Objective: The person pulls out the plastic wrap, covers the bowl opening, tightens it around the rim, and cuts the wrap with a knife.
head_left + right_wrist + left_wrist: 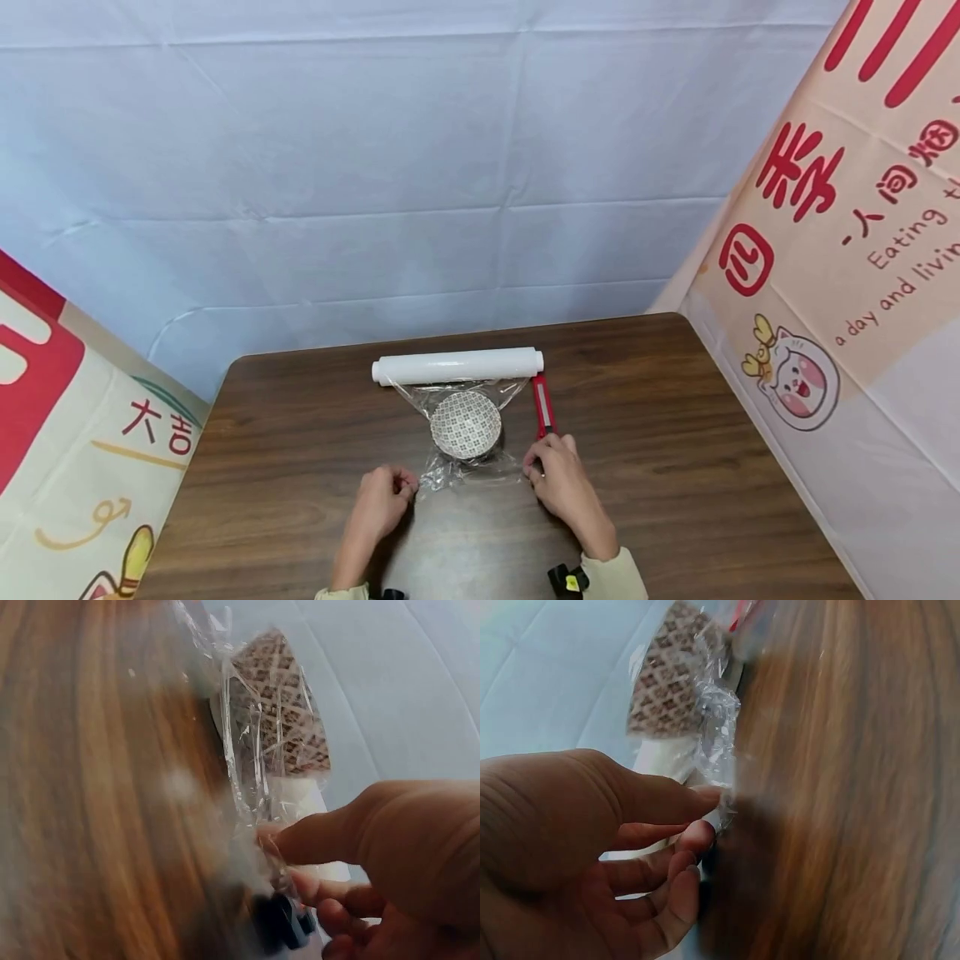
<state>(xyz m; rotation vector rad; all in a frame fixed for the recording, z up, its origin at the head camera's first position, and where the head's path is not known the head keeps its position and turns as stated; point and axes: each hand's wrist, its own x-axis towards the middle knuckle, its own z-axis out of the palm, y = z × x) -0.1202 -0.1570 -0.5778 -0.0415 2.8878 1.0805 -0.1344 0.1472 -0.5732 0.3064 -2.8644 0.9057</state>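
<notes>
A round bowl with a brown-and-white lattice pattern [466, 425] stands on the table, with clear plastic wrap [442, 473] stretched over and around it. The wrap runs back to a white roll [457, 367] lying behind the bowl. At the near left, my left hand [384, 498] pinches a bunched edge of the film [718, 739] between thumb and fingers. On the near right, my right hand [561, 483] pinches the other end of the film's front edge [251, 765]. A red utility knife [543, 404] lies just beyond the right hand, its near end partly hidden by the fingers.
The brown wooden table [300, 433] extends to both sides of the hands. A pale cloth [375, 167] hangs behind its back edge. Printed banners [847, 275] stand along the right and left sides.
</notes>
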